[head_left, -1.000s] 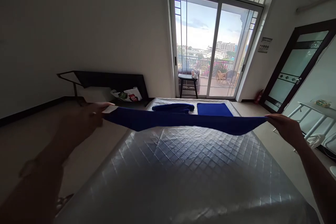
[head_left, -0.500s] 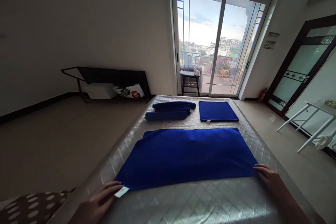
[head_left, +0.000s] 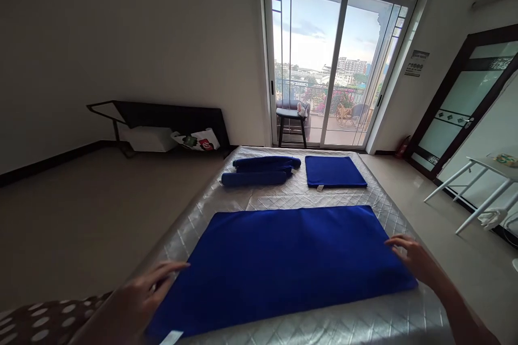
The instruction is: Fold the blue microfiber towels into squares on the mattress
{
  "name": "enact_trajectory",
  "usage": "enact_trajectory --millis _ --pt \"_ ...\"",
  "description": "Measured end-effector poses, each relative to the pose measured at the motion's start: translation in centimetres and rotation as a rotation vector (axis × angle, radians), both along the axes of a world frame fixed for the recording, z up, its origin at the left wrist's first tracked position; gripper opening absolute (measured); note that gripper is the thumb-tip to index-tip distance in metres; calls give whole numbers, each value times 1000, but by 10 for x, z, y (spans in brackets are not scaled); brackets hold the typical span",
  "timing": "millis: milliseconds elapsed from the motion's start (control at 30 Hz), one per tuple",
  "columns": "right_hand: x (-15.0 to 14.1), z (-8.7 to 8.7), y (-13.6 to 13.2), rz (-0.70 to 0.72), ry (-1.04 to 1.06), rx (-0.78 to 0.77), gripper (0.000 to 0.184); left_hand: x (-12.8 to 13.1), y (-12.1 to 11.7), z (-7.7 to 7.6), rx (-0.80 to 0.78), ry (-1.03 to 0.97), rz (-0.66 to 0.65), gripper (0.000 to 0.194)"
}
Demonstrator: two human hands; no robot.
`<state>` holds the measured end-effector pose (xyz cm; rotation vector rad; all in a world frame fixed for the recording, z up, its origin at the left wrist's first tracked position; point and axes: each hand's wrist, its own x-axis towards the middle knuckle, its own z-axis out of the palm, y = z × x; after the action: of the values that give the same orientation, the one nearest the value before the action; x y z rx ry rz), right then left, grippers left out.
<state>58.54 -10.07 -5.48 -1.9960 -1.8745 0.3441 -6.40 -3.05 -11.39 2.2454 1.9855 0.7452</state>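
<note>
A blue rectangular cloth (head_left: 291, 264) lies spread nearly flat across the quilted mattress (head_left: 324, 329), a white tag (head_left: 171, 338) at its near left corner. My left hand (head_left: 151, 285) is at the cloth's left edge, fingers stretched out, holding nothing. At the right edge, my right hand (head_left: 404, 250) has its fingers apart, the fingertips on or just over the cloth. Farther back lies a folded blue cloth (head_left: 335, 171) with a small tag. Left of it are rolled blue cloths (head_left: 254, 178) side by side.
A brown polka-dot fabric (head_left: 44, 323) shows at the lower left. Against the wall stands a black bench (head_left: 170, 118) with a white box (head_left: 149, 139) and a bag (head_left: 198, 140) beneath. A white-legged table (head_left: 481, 172) is at right; a stool (head_left: 291, 114) stands by the sliding glass door.
The cloth has come nearer to me and lies flatter. Both hands have let go of its near corners and moved up along its sides.
</note>
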Motion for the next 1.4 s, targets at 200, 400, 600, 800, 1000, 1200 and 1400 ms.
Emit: enact_trajectory --millis 200,400,600,800,1000,1200,1400 --pt "-56 -18 100 -29 -122 12 46 72 94 16 -183 15 -198 55" --pt "-59 -59 126 -96 -287 -105 55 74 119 -35 -213 152 -165 60" --pt "-54 -66 128 -170 -342 -155 57 63 123 -44 -281 150 -89 68" --pt "-53 -57 131 -223 -328 -233 58 62 124 -43 -274 169 -57 71" --pt "-127 -35 137 -255 -327 -139 57 65 123 -42 -263 165 -48 69" --pt "-270 -57 137 351 -145 3 55 64 124 -46 -244 159 -54 70" --pt "-270 -72 143 364 -160 -75 54 60 127 -54 -252 210 -46 73"
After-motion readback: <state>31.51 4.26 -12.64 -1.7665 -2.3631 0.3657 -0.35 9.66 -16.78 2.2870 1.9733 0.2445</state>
